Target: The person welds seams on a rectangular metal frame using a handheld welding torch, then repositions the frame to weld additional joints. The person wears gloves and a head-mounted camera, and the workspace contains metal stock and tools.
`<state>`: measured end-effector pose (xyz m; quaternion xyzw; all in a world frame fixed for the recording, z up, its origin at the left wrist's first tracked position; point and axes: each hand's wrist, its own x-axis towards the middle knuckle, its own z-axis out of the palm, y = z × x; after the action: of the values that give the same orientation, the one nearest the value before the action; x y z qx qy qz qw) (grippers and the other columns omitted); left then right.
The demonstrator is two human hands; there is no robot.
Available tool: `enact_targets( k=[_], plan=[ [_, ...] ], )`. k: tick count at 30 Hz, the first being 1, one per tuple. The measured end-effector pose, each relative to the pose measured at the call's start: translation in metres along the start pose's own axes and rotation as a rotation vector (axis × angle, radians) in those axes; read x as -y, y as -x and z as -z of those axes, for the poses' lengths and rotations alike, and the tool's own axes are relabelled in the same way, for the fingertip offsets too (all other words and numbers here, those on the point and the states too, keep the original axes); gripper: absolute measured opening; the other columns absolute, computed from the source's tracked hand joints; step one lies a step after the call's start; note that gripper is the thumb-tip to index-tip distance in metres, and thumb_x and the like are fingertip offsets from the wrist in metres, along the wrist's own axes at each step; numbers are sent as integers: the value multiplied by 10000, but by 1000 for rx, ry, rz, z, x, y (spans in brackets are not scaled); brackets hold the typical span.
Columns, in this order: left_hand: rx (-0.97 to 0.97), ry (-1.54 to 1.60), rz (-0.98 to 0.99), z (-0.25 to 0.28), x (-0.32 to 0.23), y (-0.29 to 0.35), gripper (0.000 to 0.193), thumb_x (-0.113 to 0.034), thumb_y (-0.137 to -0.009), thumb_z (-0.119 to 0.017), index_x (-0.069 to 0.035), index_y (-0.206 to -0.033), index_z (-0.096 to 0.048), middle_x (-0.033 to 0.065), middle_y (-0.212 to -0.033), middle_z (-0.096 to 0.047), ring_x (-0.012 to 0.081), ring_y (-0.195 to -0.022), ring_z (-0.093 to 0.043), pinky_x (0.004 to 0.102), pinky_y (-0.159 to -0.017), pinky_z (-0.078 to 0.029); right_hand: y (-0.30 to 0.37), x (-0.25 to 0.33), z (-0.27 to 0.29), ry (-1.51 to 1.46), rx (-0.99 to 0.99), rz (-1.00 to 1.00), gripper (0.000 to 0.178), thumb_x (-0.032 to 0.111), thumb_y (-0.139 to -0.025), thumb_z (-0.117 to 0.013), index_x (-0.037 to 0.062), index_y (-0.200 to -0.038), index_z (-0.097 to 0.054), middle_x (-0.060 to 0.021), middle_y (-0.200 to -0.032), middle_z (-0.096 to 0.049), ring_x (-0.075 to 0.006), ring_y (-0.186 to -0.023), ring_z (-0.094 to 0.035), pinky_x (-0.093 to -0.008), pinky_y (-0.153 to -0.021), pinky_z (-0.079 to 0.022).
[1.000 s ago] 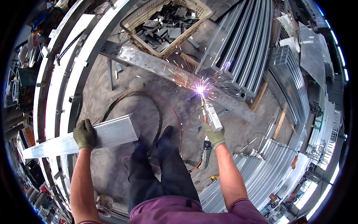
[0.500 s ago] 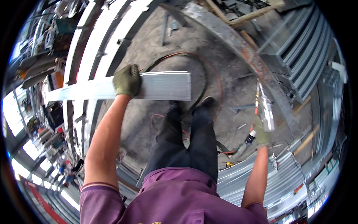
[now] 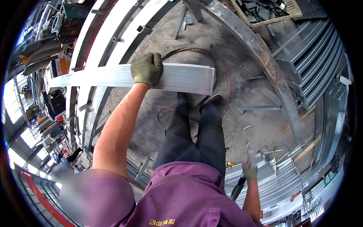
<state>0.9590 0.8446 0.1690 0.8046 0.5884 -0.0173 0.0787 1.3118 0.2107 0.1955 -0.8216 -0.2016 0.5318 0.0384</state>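
In a green work glove, my left hand [image 3: 146, 70] is closed over a long, wide, silvery metal profile [image 3: 187, 77], its fingers curling toward the far edge. The profile reaches left across white curved beams [image 3: 113, 49], and its cut right end hangs above the floor by my feet. Down at the right, my right hand [image 3: 250, 170], gloved too, is closed around a slim tool [image 3: 247, 153] that is blurred by motion. A dark hose or handle part [image 3: 238, 188] trails below that hand. The tool's exact kind cannot be made out.
A red and black hose [image 3: 230, 87] loops over the concrete floor around my feet. At the right stand a rusty beam [image 3: 270, 68] and stacked grey profiles [image 3: 314, 64]. More ribbed metal lengths [image 3: 276, 189] lie beside my right arm. A crate of offcuts [image 3: 291, 13] sits at the far right.
My right hand has dropped nearer my body with its tool; the bright metal piece seen by it earlier no longer shows there. My left hand and the profile have shifted right and tilted slightly.
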Motion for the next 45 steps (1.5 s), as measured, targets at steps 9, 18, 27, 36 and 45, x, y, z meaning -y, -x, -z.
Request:
enact_targets(
  k=[9, 18, 27, 36, 45],
  plan=[
    [49, -7, 19, -1, -2, -3, 490, -496, -1117, -539, -104, -963, -789, 215, -974, -787, 476, -958, -738, 581, -889, -548, 254, -174, 76, 813, 632, -675, 513, 467, -890, -779, 104, -1249, -826, -198, -1285, -818, -417, -1237, -763, -487, -1080, -600],
    [2, 2, 21, -13, 4, -6, 523, -533, -1114, -513, -118, -940, -780, 225, -935, -794, 479, -931, -750, 596, -901, -531, 23, -16, 240, 723, -325, -362, 495, 492, -851, -832, 110, -1167, -817, -234, -1159, -818, -454, -1104, -782, -550, -958, -623],
    [35, 3, 50, -2, 0, -5, 536, -546, -1113, -520, -103, -937, -764, 228, -975, -789, 480, -965, -741, 601, -916, -525, -57, 235, 135, -56, -337, 547, 425, 344, -928, -895, 83, -1257, -824, -126, -1033, -846, -250, -915, -828, -386, -834, -645],
    [-15, 43, -15, -7, 4, -2, 505, -520, -1111, -545, -101, -969, -787, 225, -987, -780, 499, -950, -733, 609, -846, -550, -40, 326, 93, 129, -227, 907, 400, 300, -952, -871, 69, -1268, -791, -126, -1006, -836, -283, -899, -829, -392, -789, -636],
    [52, -5, 39, 3, -6, -3, 506, -524, -1101, -537, -102, -928, -756, 239, -943, -783, 493, -943, -749, 611, -835, -557, -7, 349, 74, -461, 8, 528, 318, 177, -984, -883, 15, -1240, -788, -34, -959, -780, -123, -851, -714, -324, -759, -591]
  ],
)
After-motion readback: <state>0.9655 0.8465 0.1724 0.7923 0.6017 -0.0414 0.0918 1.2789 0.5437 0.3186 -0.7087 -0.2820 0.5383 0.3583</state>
